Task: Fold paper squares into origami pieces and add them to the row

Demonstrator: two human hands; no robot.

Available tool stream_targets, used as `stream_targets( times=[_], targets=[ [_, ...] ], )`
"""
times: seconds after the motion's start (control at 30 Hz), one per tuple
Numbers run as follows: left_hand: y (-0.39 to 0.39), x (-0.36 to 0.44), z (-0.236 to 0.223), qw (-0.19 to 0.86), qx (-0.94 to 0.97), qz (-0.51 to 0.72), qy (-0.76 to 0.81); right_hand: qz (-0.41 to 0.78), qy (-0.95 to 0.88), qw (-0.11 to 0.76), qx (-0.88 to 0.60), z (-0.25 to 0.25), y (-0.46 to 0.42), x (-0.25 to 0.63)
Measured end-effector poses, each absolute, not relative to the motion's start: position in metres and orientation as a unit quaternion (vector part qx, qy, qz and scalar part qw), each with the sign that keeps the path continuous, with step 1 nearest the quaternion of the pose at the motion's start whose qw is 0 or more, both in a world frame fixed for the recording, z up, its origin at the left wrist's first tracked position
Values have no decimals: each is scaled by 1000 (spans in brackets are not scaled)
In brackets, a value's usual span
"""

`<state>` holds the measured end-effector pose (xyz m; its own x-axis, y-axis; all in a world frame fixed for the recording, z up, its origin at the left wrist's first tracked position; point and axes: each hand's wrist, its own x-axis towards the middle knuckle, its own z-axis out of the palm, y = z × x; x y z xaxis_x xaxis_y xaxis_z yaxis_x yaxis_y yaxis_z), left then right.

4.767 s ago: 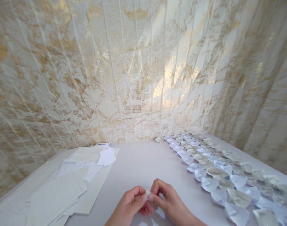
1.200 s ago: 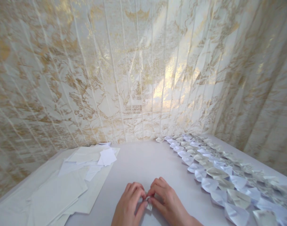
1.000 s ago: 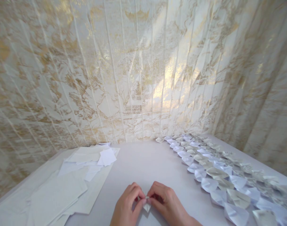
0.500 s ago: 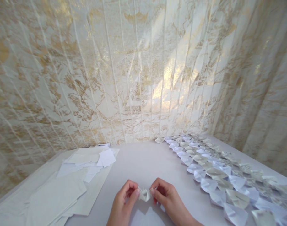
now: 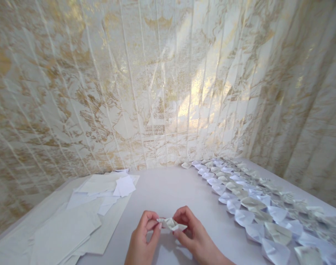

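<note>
A small folded paper boat, off-white with pointed ends, is held just above the table between my two hands. My left hand pinches its left tip between thumb and forefinger. On the other side, my right hand grips the boat's right end, thumb in front and fingers behind. The boat's middle fold stands up between its sides. A shadow of hands and boat falls on the table below.
Loose stacks of white paper sheets and small squares lie on the left. Several rows of folded paper boats cover the right side of the pale table. A gold-patterned curtain hangs behind.
The paper has opened out from a compact, narrow shape into a longer boat shape. My right hand has shifted its grip along the right end; my left hand has barely moved.
</note>
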<state>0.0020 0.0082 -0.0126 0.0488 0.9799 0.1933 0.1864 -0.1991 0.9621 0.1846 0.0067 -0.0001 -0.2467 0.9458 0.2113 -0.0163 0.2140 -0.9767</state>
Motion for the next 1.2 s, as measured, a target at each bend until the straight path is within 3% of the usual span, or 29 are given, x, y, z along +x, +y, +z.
stream_targets(
  times=[0.17, 0.5, 0.7, 0.9, 1.2],
  targets=[
    [1, 7, -7, 339, 643, 484, 488, 458, -639, 434, -440, -3, 7, 187],
    [7, -3, -4, 244, 758, 349, 494, 364, -682, 408, -486, -1, 6, 187],
    [6, -4, -5, 182, 775, 350, 493, 409, -658, 413, -478, -3, 7, 186],
    [9, -6, -2, 204, 753, 341, 524, 358, -690, 401, -485, 5, 7, 189],
    [4, 1, 10, 332, 717, 353, 500, 315, -715, 383, -492, -1, 10, 196]
  ],
)
